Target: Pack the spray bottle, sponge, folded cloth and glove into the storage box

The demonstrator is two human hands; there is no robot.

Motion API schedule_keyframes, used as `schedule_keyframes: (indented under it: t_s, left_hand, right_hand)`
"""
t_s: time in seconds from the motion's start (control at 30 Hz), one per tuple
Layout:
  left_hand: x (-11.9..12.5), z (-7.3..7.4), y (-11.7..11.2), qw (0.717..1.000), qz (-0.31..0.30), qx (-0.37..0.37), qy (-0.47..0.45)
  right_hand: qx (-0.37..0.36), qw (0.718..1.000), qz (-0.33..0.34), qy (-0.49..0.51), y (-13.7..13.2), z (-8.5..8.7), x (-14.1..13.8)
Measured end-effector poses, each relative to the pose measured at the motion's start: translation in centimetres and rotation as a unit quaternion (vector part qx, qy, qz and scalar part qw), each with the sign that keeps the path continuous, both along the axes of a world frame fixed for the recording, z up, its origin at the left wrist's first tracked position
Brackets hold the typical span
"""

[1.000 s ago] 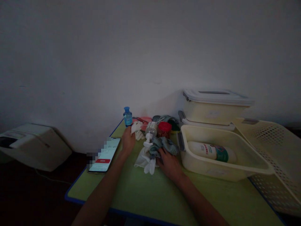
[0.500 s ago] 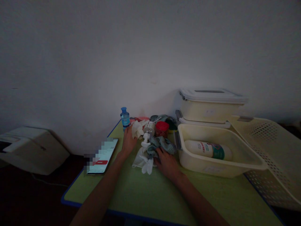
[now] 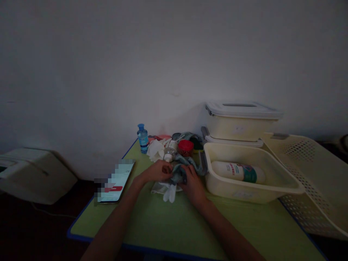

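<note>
On a green table (image 3: pixel 168 228), both my hands meet at a grey-green cloth (image 3: pixel 181 169). My left hand (image 3: pixel 159 171) is closed, its fingers pinching the cloth's left end. My right hand (image 3: pixel 193 184) is also closed on the cloth from the right. Under them lies a white glove (image 3: pixel 169 191). Just behind stand a pump bottle (image 3: pixel 170 149), another white glove (image 3: pixel 155 150) and a red-lidded jar (image 3: pixel 186 147).
A phone (image 3: pixel 115 180) with a lit screen lies near the left edge. A small blue bottle (image 3: pixel 143 138) stands at the back. On the right is an open cream tub (image 3: pixel 252 188) holding a white bottle (image 3: pixel 236 172), lidded boxes (image 3: pixel 240 121) behind, and a perforated basket (image 3: pixel 312 170).
My left hand left the white glove at the back and came down to the cloth beside my right hand. The camera shifted slightly.
</note>
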State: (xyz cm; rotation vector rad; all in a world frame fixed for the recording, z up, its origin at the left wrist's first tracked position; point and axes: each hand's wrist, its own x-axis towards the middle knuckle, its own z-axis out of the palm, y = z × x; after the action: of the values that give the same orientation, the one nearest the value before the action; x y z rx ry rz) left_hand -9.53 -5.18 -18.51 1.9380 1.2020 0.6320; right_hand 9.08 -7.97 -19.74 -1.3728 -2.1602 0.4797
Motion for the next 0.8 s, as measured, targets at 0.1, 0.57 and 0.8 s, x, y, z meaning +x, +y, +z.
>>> schedule_keyframes:
  t_s: [0.1,0.57,0.8]
  left_hand:
    - [0.2,0.6,-0.5,0.991,-0.096,-0.086,-0.044]
    - [4.1,-3.3,0.2,0.960,0.018,0.221,0.169]
    - [4.9,-3.5,3.3,0.945,0.147,0.216,0.199]
  right_hand:
    - [0.023,0.998,0.019,0.046,0.0,-0.1,0.1]
    - [0.118,0.989,0.050,0.076,-0.7,-0.4,0.1]
    - [0.191,0.974,0.081,0.094,-0.3,-1.6,0.1]
